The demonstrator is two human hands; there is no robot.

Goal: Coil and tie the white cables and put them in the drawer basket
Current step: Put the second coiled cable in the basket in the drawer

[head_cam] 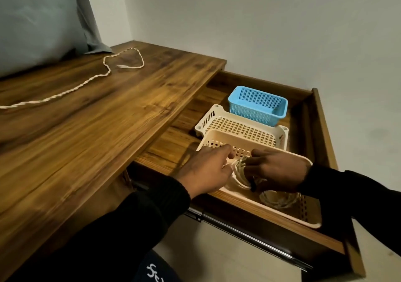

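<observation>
Dark-grained wooden desktop (pixel 97 117) against a pale wall, pull-out wooden drawer (pixel 325 130) open at right. Inside, nearest: cream perforated plastic basket (pixel 249 138), both hands down in it. Left hand (pixel 208 171) and right hand (pixel 280 173) pinching one coiled white cable bundle (pixel 239 173) between them. Second white coil (pixel 280 199) already lying in the same basket, just beside. Further back, a white slotted tray (pixel 208 119) and small blue mesh basket (pixel 258 106). Remaining, seemingly: long twisted white cable (pixel 71 90) loose on the desktop, neither coiled nor tied.
</observation>
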